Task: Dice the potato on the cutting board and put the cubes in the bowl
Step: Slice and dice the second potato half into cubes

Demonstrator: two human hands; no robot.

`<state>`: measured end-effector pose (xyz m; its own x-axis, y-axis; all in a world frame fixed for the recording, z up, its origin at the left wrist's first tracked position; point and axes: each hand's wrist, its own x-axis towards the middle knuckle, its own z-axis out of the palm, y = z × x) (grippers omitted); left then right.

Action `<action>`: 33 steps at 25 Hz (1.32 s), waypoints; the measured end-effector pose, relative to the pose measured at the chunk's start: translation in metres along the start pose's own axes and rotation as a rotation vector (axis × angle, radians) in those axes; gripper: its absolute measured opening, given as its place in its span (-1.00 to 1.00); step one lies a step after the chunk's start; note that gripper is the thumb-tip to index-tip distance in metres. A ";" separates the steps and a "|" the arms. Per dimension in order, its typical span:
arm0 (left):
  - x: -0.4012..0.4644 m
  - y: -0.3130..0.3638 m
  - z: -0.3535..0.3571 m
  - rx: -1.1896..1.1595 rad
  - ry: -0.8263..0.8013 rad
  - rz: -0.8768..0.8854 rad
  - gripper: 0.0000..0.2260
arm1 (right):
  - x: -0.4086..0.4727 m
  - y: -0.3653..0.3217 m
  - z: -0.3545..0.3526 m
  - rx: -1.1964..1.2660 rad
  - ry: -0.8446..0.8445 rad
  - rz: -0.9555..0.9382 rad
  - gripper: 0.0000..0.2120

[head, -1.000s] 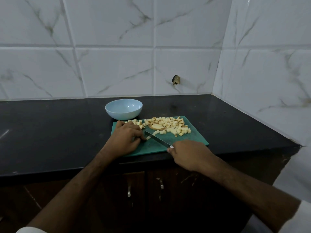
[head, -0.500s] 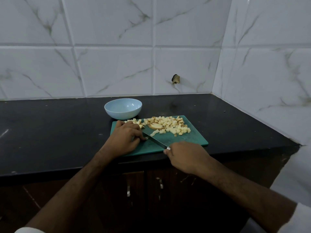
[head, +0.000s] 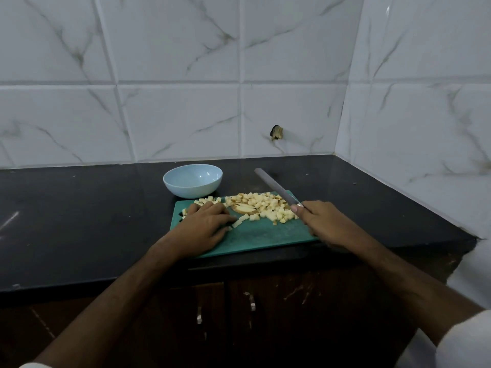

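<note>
I am holding the knife in my right hand, blade lifted beyond the cutting board. My left hand is resting flat there beside the potato cubes. One uncut slice is lying mid-pile; I should be pinning it firmly. The bowl is sitting just behind the board.

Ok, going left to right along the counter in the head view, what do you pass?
Left hand resting on the cutting board → unsliced potato piece → pile of potato cubes → right hand holding the knife. The bowl sits behind, overlapping the left hand's span.
</note>
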<state>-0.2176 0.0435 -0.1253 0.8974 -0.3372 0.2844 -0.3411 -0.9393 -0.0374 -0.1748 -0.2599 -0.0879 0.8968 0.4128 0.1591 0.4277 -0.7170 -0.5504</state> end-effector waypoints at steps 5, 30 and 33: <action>0.014 0.006 0.001 -0.016 -0.037 -0.030 -0.63 | 0.019 0.020 0.010 0.125 0.170 -0.073 -0.56; 0.057 0.024 0.000 -0.031 0.232 -0.199 -0.78 | 0.028 0.043 0.020 0.257 0.286 -0.152 -0.57; 0.052 0.018 0.002 0.049 0.096 -0.123 -0.79 | 0.027 0.042 0.020 0.284 0.272 -0.144 -0.60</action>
<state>-0.1770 0.0089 -0.1127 0.8999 -0.2136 0.3803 -0.2137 -0.9760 -0.0424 -0.1350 -0.2674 -0.1230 0.8438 0.3065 0.4405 0.5365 -0.4636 -0.7052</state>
